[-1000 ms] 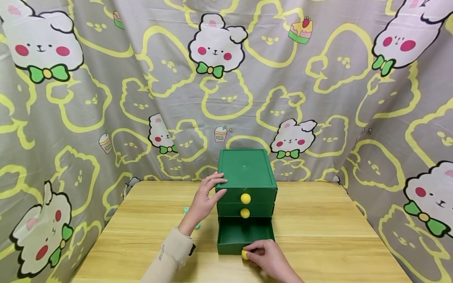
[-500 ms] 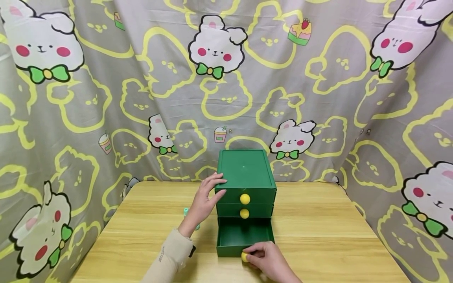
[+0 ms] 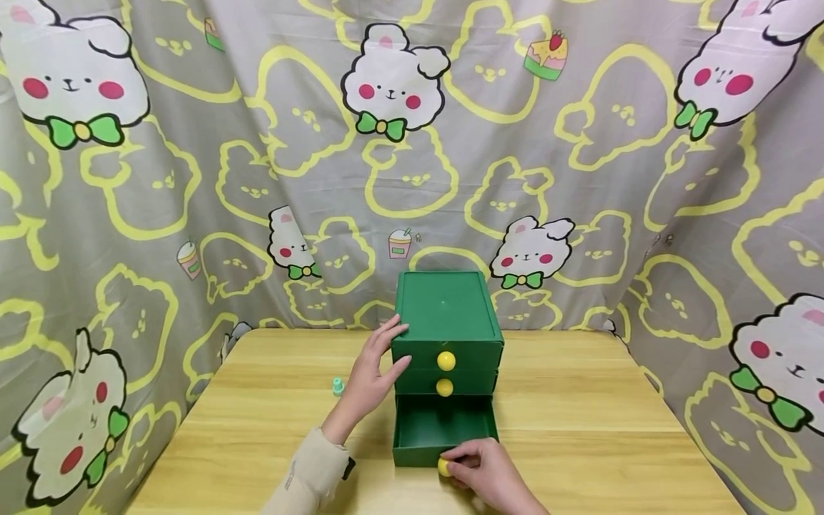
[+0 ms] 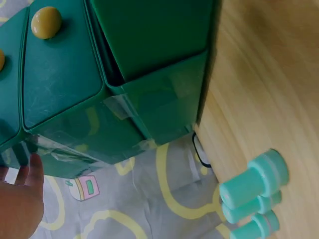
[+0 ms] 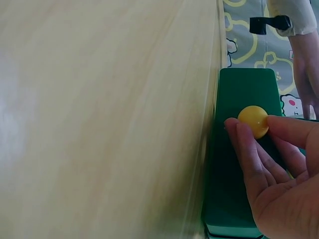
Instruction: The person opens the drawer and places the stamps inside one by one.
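Three drawers stack in the green cabinet [image 3: 448,315], which stands at the middle of the table [image 3: 579,429], toward its far edge; the bottom drawer [image 3: 444,429] is pulled out toward the person and looks empty inside. Its yellow knob [image 3: 444,467] is pinched by the right hand [image 3: 486,472], thumb on one side and fingertips [image 5: 234,130] on the other, as the right wrist view shows plainly. The two upper drawers sit closed, each with its own yellow knob [image 3: 446,360]. The left hand [image 3: 373,368] rests against the cabinet's left side near the top front corner, fingers straight and a little spread, gripping nothing. Just left of that wrist, a small teal bottle [image 3: 337,387] stands on the table; the left wrist view shows several such teal caps [image 4: 254,181] bunched together beside the cabinet. Behind everything hangs a grey curtain [image 3: 193,179] printed with white rabbits and yellow outlines.
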A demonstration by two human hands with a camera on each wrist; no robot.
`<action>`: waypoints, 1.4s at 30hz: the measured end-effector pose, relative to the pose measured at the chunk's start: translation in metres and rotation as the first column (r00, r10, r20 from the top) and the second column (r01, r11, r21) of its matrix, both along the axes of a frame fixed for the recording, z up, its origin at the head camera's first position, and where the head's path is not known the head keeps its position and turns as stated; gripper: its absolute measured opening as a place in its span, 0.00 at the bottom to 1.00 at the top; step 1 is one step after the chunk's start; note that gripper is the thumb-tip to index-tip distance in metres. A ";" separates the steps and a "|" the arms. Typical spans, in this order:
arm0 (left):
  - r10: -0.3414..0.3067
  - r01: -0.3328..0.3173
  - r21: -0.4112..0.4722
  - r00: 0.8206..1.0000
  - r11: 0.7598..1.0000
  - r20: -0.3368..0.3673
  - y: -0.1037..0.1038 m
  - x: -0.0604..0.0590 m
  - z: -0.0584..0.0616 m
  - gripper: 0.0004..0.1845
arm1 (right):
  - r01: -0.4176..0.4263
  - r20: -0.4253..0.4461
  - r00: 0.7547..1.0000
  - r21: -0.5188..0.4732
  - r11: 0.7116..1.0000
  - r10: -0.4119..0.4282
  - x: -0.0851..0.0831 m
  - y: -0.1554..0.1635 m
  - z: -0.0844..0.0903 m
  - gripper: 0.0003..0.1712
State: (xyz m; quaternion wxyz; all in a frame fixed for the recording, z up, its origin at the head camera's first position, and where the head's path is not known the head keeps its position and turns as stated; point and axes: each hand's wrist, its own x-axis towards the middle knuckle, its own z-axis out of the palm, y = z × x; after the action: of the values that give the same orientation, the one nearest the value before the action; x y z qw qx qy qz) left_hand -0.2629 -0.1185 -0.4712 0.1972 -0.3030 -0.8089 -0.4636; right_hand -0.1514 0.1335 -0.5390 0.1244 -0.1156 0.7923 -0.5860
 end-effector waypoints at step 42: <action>0.206 -0.053 -0.309 0.849 0.949 0.486 -0.128 -0.006 -0.060 0.28 | -0.014 0.018 1.000 -0.010 1.000 0.014 0.000 0.001 0.004 0.09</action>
State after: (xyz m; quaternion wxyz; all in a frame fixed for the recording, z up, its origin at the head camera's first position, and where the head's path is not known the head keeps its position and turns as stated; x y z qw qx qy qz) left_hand -0.2687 -0.2464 -0.5317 -0.0396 -0.1383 -0.9088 -0.3917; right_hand -0.1512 0.1343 -0.5346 0.1349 -0.1165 0.7875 -0.5899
